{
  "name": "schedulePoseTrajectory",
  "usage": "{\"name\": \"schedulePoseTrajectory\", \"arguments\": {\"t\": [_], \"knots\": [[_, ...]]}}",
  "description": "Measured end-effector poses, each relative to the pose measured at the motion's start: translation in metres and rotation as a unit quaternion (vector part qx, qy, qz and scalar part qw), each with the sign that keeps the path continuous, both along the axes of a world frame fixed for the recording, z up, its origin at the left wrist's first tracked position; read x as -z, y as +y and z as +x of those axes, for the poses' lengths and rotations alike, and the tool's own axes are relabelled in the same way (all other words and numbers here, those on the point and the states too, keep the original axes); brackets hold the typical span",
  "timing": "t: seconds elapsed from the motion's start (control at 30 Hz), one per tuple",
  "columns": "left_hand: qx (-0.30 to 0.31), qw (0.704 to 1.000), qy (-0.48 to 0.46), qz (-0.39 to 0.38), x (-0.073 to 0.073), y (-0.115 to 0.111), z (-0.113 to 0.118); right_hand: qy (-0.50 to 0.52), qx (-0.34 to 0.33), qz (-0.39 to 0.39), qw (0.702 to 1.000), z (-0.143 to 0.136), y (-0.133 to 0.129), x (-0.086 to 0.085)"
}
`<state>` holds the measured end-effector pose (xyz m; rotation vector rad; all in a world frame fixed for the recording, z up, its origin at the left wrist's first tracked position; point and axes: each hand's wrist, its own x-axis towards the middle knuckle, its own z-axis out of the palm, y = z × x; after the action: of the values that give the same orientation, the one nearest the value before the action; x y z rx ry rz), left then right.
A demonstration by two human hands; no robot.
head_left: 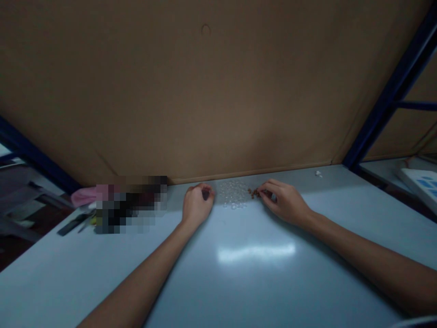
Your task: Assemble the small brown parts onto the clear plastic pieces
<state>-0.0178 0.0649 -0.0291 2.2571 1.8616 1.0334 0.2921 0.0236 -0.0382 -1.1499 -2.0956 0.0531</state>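
Observation:
Several small clear, round pieces (pixel 234 193) lie in a cluster on the grey-white table (pixel 191 282), near its back edge. Just right of them is a small pile of brown bits (pixel 253 193). My right hand (pixel 282 200) touches this pile with thumb and fingertips pinched together; what is between them is too small to make out. Left of the clear pieces, my left hand (pixel 198 202) rests on the table with its fingers curled closed. Whether it holds anything is hidden.
A brown board (pixel 218 91) stands behind the table between blue metal posts (pixel 392 91). At the left lie a pink item (pixel 83 196), a dark flat object (pixel 73 224) and a blurred-out patch. A small white scrap (pixel 318 173) sits at the back right.

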Motion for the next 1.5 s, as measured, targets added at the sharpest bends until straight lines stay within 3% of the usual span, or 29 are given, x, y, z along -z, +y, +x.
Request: {"name": "schedulePoseTrajectory", "arguments": {"t": [0.2, 0.27, 0.4, 0.5, 1.5], "knots": [[0.016, 0.992, 0.01, 0.123, -0.009, -0.008, 0.008, 0.003, -0.004, 0.019, 1.0, -0.001, 0.002, 0.002], [0.07, 0.986, 0.024, 0.15, -0.014, -0.015, 0.012, -0.004, -0.015, 0.029, 0.999, -0.001, 0.003, 0.002], [0.242, 0.958, 0.1, 0.114, -0.019, -0.03, 0.022, -0.025, -0.039, 0.04, 0.998, -0.002, 0.002, 0.002], [0.28, 0.947, 0.124, 0.099, -0.019, -0.036, 0.027, -0.046, -0.04, 0.049, 0.997, -0.003, 0.0, 0.002], [0.258, 0.955, 0.135, 0.051, -0.013, -0.039, 0.036, -0.06, -0.05, 0.043, 0.996, -0.004, 0.002, 0.004]]}}
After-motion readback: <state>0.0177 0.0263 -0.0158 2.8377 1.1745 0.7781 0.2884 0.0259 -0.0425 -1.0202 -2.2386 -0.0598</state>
